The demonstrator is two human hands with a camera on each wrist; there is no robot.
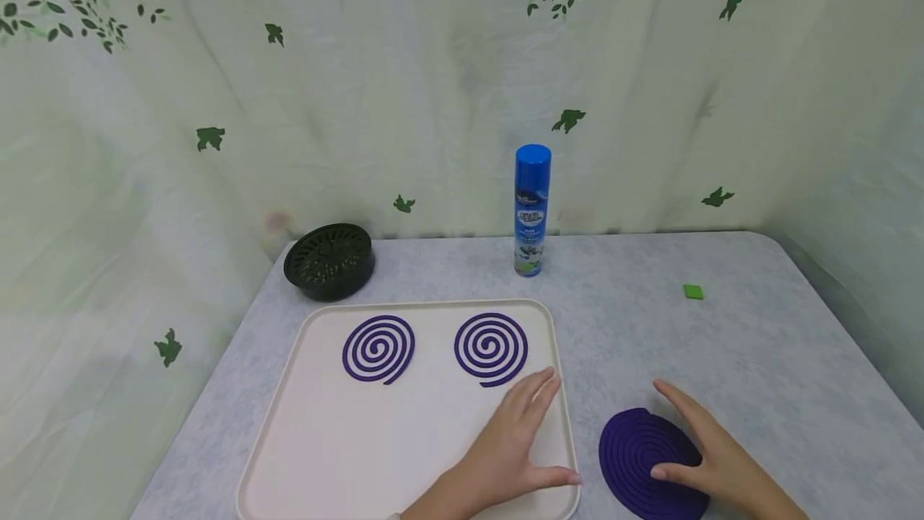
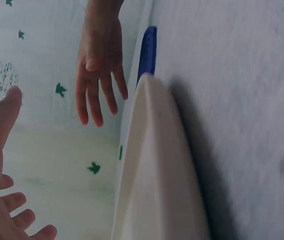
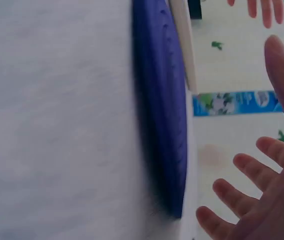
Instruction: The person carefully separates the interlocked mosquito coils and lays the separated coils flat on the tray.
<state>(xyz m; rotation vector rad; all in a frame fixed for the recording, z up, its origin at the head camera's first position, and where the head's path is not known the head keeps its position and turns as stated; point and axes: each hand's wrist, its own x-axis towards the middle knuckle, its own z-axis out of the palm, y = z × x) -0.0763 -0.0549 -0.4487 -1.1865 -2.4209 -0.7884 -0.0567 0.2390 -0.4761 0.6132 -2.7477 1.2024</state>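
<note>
Head view: hovers with left hand (image 1: 505,448) over the white rectangular tray (image 1: 339,456), with right hand (image 1: 711,456) above the flat purple coiled disc (image 1: 635,452) beside it; spreads fingers and thumbs on both.

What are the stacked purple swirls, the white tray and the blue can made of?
The stacked purple swirls look like pressed powder, perhaps: they're matte and evenly coloured. The white tray seems to be smooth plastic, with a rounded, moulded-looking rim. The blue can is probably painted metal, going by its slim spray-can shape and printed front; its smooth blue cap could be plastic.
</note>
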